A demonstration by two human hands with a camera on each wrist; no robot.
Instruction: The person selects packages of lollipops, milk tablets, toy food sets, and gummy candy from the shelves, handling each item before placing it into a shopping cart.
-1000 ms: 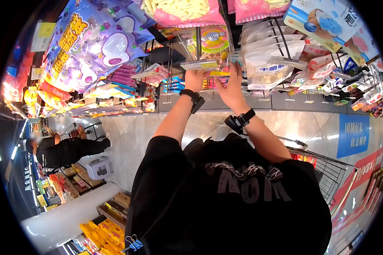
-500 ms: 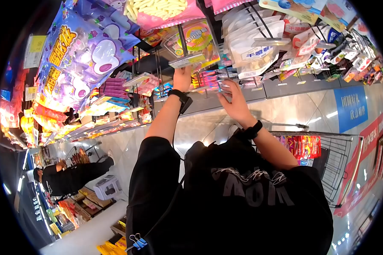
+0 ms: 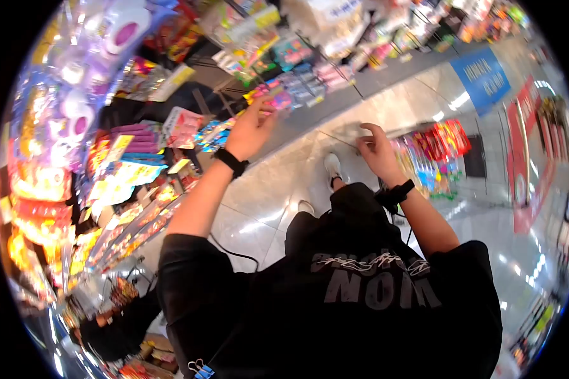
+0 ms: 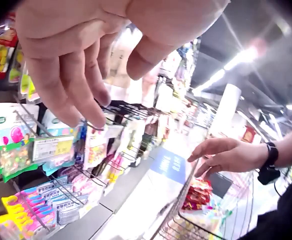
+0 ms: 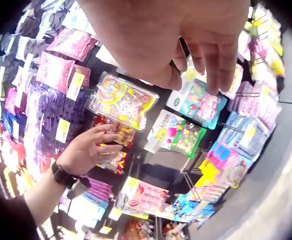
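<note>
In the head view my left hand [image 3: 251, 129] hovers before the lower shelf hooks, its fingers loosely bent around nothing. Pink and yellow candy packs [image 3: 278, 95] overlap its fingertips there. The left wrist view has this hand [image 4: 76, 55] above a green-and-white candy bag [image 4: 13, 142] on a hook. My right hand [image 3: 380, 155] hangs over the aisle beside the shopping cart, fingers relaxed and holding nothing. A clear box of sweets [image 5: 122, 102] with a yellow and pink label hangs on the rack in the right wrist view, beyond the left hand's fingers.
Red snack bags [image 3: 452, 142] lie in the cart, whose wire rim [image 4: 201, 230] shows in the left wrist view. Large purple bags [image 3: 76, 120] hang at the left. A blue floor sign [image 3: 480, 79] lies ahead. Another person [image 3: 114, 331] is at lower left.
My hands were both at the hanging box of sweets; the right came away first, then the left. They now stand farther apart, the right beside the cart. The head view has turned.
</note>
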